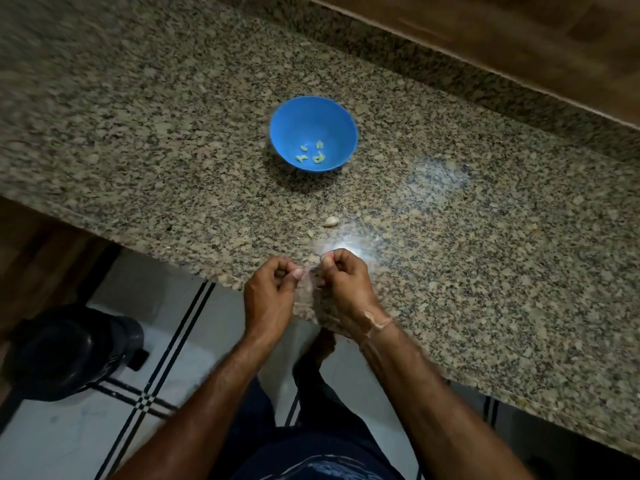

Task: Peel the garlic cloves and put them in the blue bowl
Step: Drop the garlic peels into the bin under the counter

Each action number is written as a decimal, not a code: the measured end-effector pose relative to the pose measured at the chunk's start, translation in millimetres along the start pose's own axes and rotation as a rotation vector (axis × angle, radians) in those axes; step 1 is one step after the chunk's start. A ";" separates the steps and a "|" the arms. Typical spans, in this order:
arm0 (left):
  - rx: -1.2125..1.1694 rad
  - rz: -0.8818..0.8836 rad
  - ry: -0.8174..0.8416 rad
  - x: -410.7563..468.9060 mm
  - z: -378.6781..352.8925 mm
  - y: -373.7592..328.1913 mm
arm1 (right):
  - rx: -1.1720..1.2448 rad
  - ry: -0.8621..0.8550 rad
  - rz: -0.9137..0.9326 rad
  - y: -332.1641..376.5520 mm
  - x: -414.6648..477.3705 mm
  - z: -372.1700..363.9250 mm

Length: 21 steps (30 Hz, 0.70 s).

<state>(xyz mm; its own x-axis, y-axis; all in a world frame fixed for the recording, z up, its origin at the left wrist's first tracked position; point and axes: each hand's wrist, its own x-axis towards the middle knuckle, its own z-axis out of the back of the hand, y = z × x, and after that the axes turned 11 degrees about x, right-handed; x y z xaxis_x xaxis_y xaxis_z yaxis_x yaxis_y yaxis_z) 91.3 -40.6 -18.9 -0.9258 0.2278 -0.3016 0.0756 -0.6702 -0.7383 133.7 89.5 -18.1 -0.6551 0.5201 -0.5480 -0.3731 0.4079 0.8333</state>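
Observation:
A blue bowl (313,114) stands on the speckled granite counter (173,133) and holds several pale peeled garlic cloves (311,154). My left hand (268,292) and my right hand (341,282) meet over the counter's near edge, fingers curled, pinching something small between them; motion blur hides what it is. One unpeeled garlic clove (330,221) lies on the counter between my hands and the bowl, with a smaller pale piece (310,233) beside it.
A wooden ledge (519,36) runs along the counter's far side. Below the near edge lie a white tiled floor with black stripes (166,358) and a dark round bin (65,348) at the left. A bright glare spot (346,249) sits by my right hand.

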 end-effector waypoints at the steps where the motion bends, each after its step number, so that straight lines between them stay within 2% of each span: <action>1: -0.014 0.010 -0.025 -0.9 8.5 6.1 | 0.042 0.021 -0.033 -0.5 -2.6 -12.9; 4: -0.021 0.057 -0.130 -8.0 45.0 36.4 | 0.145 0.139 -0.149 -11.9 -24.5 -62.7; 10: -0.140 0.195 -0.319 -53.6 150.0 142.8 | 0.090 0.360 -0.254 -70.0 -100.1 -186.6; 16: -0.184 0.310 -0.495 -121.3 266.6 261.2 | 0.101 0.509 -0.305 -138.2 -186.3 -311.5; 21: -0.268 0.431 -0.639 -159.5 335.1 337.3 | 0.024 0.555 -0.367 -176.6 -218.1 -386.7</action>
<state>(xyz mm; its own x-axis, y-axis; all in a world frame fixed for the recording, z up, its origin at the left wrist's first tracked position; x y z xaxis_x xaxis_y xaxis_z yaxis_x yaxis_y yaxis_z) 140.3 -539.7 -17.6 -0.8216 -0.5125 -0.2496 0.4845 -0.3972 -0.7794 88.4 -386.2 -17.5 -0.7321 -0.1165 -0.6712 -0.6256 0.5047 0.5948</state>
